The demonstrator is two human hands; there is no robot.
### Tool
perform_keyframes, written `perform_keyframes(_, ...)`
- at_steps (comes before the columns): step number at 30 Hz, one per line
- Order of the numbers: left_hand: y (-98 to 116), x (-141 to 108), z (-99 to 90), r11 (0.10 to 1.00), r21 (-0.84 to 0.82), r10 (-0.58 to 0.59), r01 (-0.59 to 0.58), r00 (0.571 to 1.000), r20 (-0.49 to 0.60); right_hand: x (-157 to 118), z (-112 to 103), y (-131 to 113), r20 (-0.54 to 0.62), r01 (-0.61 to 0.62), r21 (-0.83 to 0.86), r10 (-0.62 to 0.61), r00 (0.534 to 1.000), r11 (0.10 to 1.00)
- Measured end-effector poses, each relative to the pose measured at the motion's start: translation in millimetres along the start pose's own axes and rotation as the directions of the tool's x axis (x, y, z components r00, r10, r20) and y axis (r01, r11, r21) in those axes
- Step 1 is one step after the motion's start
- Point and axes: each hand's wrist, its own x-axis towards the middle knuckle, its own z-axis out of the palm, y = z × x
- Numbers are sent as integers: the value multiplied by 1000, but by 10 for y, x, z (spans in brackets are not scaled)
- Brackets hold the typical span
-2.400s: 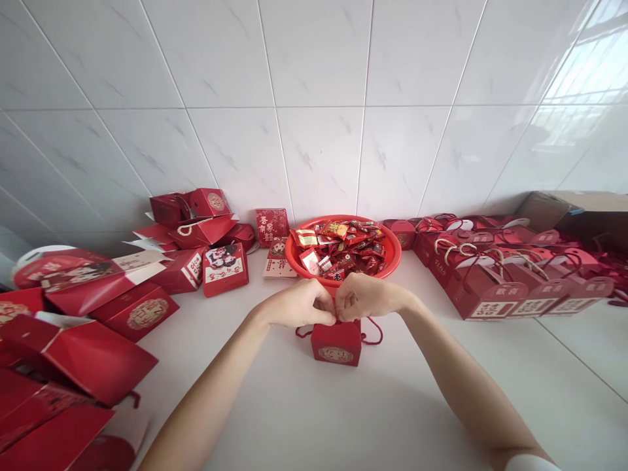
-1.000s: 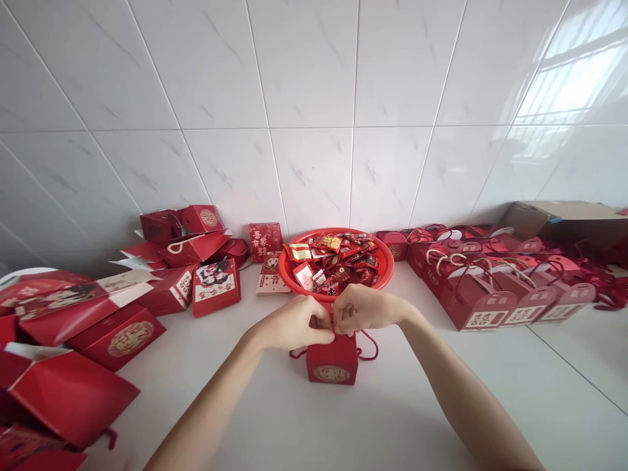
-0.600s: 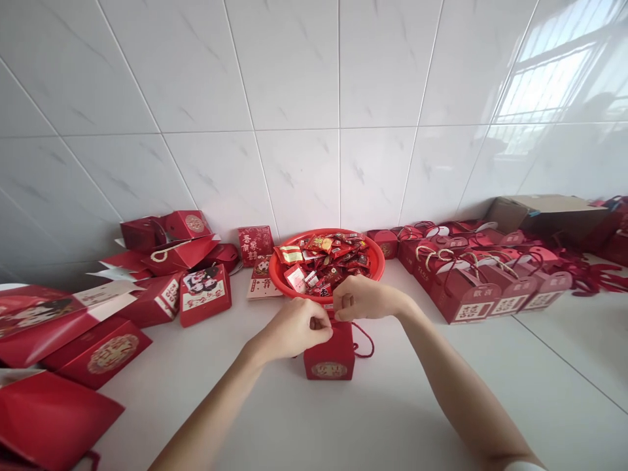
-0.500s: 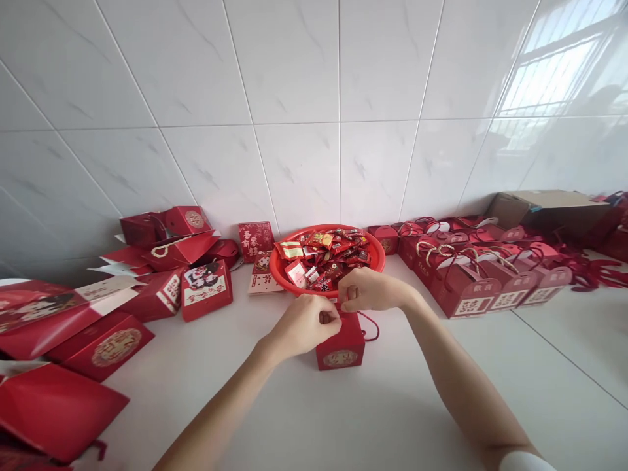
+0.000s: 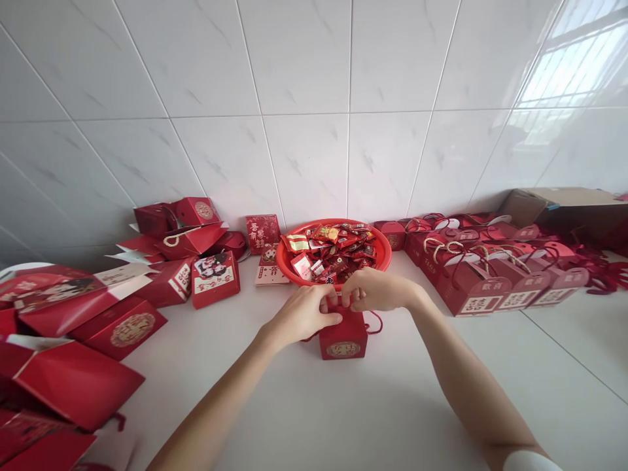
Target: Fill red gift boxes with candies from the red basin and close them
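Observation:
A small red candy box [image 5: 343,341] with a round gold emblem stands upright on the white table in front of me. My left hand [image 5: 305,313] is closed at its upper left edge, thumb lying over the top. From the right, my right hand [image 5: 375,291] pinches at the far top edge of the same box, its fingertips partly hidden. A red cord handle [image 5: 377,322] loops out on the box's right side. Just behind my hands sits a red plastic basin [image 5: 387,256] filled with wrapped sweets [image 5: 338,252].
Several red boxes [image 5: 120,327] lie piled on the left, some with flaps up. Rows of handled red boxes [image 5: 478,288] stand at the right, before a cardboard box [image 5: 564,199]. A tiled wall [image 5: 304,163] closes off the back. Printed cards [image 5: 262,233] are left of the basin.
My hands have come closer together over the top of the box, the left one with its fingers reaching farther across the back. The view has shifted slightly to the left.

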Motion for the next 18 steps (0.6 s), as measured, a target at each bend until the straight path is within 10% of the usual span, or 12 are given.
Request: perform_keyframes(18, 18, -97, -167, 996, 76, 41, -53, 987, 155, 103, 184, -165, 0, -34, -295, 36, 999, 955)
